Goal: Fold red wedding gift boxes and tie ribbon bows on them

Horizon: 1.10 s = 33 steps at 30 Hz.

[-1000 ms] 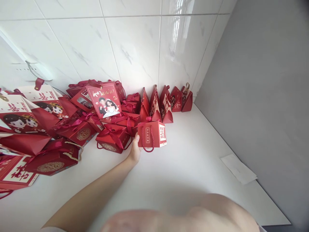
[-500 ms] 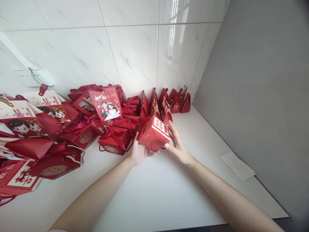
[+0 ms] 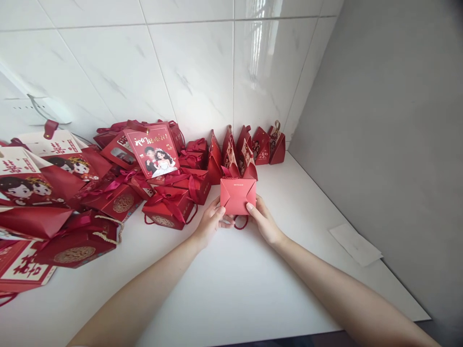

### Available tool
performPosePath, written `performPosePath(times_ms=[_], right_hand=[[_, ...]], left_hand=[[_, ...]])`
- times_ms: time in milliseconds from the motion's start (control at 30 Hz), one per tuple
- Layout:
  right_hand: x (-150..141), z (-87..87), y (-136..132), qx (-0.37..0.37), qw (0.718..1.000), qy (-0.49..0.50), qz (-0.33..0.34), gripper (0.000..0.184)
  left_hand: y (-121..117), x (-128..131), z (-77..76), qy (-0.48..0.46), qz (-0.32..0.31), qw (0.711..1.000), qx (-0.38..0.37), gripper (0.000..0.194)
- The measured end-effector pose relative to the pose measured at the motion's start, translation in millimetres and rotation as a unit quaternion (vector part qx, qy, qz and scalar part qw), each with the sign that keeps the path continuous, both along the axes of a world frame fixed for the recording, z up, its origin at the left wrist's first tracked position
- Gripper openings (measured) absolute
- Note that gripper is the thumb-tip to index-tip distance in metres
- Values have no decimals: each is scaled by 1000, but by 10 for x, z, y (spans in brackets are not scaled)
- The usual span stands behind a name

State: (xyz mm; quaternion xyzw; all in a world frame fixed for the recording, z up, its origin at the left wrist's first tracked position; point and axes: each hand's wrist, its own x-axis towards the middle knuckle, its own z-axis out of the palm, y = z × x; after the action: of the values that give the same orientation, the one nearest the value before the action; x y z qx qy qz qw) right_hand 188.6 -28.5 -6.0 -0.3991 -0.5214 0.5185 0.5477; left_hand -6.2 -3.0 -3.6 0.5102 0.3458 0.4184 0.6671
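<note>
Both my hands hold a small red gift box [image 3: 238, 195] just above the white counter [image 3: 231, 284]. Its folded bottom flaps face me, and a red cord handle hangs below it. My left hand [image 3: 211, 223] grips the box's left lower corner, thumb on the front. My right hand [image 3: 263, 221] grips the right lower corner in the same way. The box is right in front of a row of upright red pouch-shaped boxes [image 3: 246, 152] against the tiled wall.
A heap of red gift boxes and bags [image 3: 90, 188] covers the counter's left side, topped by a card with a cartoon couple [image 3: 155, 152]. A white paper slip [image 3: 355, 244] lies at the right by the grey wall [image 3: 390, 120]. The counter's front edge is close to me.
My right hand came in and joined the left on the box. Together they turned the box from its printed side to its folded bottom and brought it slightly right.
</note>
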Motion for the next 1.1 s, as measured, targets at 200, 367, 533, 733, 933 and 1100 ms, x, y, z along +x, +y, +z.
performPosePath(times_ms=[200,367,533,733,933,1100], right_hand=[[3,-18,22,-46,998,33,-3,63],[18,-48,37,-58,997,42,7,64],[13,-56,41,-57,998,36,15,62],[11,-58,46,-63,997,35,12,64],[4,-58,33,-64,997,30,18,66],[20,-29,9,8,999,-32,-27,67]], left_hand=[[-8,33,0,16,22,1000,10,81],[-7,35,-14,16,29,999,0,83],[3,34,-21,8,24,1000,1,74],[2,51,-11,9,25,1000,1,74],[-1,44,-7,14,27,1000,-1,75],[-34,61,-20,26,44,998,41,58]])
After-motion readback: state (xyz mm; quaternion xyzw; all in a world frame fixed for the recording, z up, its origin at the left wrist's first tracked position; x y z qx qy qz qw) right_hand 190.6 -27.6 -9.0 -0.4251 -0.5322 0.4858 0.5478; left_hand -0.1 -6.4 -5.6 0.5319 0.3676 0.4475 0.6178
